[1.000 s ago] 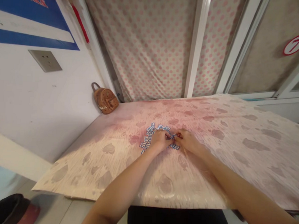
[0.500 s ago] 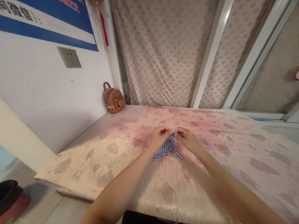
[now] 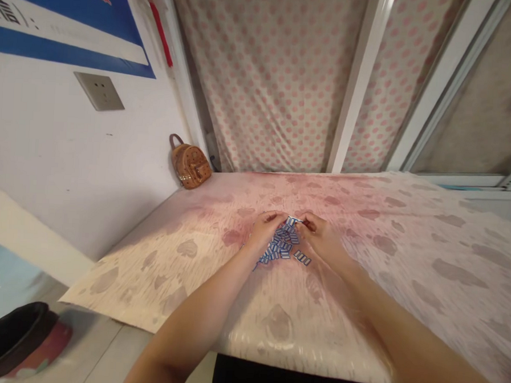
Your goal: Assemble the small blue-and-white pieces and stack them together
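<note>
Between my two hands, just above the pile, is a small blue-and-white strip (image 3: 294, 220) with pale panels. My left hand (image 3: 266, 226) pinches its left end, and my right hand (image 3: 317, 231) has fingers closed at its right end. Under and in front of the hands lies a loose pile of similar blue-and-white strips (image 3: 281, 247), partly hidden by my left hand and forearm. One separate strip (image 3: 302, 257) rests to the right of the pile, flat on the tablecloth. What exactly the strips are is too small to tell.
A patterned pink and cream cloth (image 3: 188, 248) covers the table. At its far left corner a small brown backpack (image 3: 191, 165) leans by the wall. Behind the table hangs a dotted curtain (image 3: 273, 84). A dark-rimmed bin (image 3: 37, 348) stands on the floor at lower left.
The view has shifted slightly, so the room's things sit a little further left and higher. Between my hands the strip now shows more of its face, and my hands are slightly further apart.
</note>
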### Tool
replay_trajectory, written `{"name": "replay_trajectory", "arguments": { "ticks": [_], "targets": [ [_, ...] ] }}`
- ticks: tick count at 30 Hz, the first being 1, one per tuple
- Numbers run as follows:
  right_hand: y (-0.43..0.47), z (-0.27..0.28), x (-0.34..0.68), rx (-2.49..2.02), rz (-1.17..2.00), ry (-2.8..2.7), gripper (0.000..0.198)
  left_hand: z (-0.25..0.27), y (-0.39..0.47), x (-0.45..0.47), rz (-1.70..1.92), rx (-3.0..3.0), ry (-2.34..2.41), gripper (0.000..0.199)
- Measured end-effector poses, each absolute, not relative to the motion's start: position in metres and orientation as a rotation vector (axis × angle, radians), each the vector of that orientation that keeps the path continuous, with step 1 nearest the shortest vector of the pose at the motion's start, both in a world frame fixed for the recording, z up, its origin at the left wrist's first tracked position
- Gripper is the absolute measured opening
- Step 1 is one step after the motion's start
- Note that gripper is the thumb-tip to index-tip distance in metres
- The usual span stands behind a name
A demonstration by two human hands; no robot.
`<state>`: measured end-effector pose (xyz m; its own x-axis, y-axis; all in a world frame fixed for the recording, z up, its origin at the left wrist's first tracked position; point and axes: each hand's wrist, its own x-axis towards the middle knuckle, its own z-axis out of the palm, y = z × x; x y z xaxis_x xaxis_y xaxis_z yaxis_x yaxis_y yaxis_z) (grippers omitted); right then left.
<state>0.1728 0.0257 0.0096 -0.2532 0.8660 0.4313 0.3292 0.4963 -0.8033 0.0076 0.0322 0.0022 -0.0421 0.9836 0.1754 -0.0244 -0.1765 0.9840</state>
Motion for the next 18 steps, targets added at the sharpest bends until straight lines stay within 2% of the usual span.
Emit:
{"name": "replay_trajectory", "arguments": {
  "ticks": [5, 12, 18],
  "targets": [
    [0.025, 0.008, 0.172, -1.04, 0.761, -1.74, 0.02, 0.007, 0.031, 0.003, 1.386, 1.345, 1.173, 0.029],
    [0.028, 0.002, 0.174, -1.028, 0.795, -1.792, 0.021, 0.007, 0.027, 0.005, 1.352, 1.464, 1.09, 0.02],
    [0.033, -0.002, 0.176, -0.981, 0.806, -1.739, 0.018, 0.006, 0.041, -0.016, 1.417, 1.497, 1.288, 0.02]
  ]
}}
